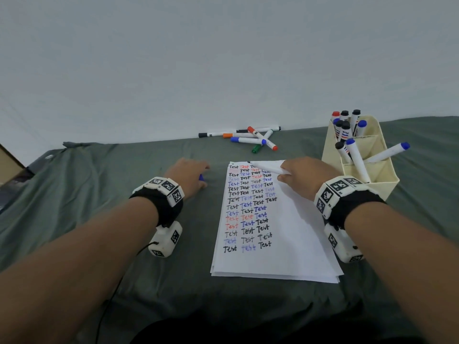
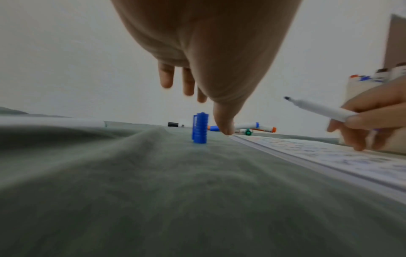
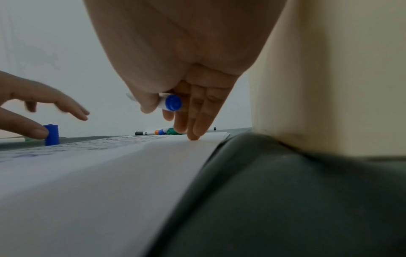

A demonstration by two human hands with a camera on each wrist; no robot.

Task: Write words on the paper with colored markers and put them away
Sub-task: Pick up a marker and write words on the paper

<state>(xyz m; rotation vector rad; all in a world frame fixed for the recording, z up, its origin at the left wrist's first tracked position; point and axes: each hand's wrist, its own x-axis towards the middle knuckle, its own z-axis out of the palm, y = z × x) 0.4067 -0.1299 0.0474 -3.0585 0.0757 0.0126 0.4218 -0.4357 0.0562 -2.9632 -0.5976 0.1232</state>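
A stack of white paper (image 1: 293,234) filled with rows of "Test" in black, blue and red lies on the green cloth. My right hand (image 1: 298,175) grips an uncapped white marker (image 1: 269,168) with a blue end (image 3: 171,103), its tip raised over the paper's top edge. The other fingers of that hand touch the sheet (image 3: 87,173). A blue cap (image 1: 201,177) stands upright on the cloth left of the paper. My left hand (image 1: 191,175) hovers over it with straight fingers, and the thumb touches the cap (image 3: 52,134).
A cream divided holder (image 1: 367,175) with several markers stands right of the paper, close to my right wrist. Several loose markers (image 1: 250,137) lie at the back by the white wall. The cloth (image 2: 153,191) is wrinkled.
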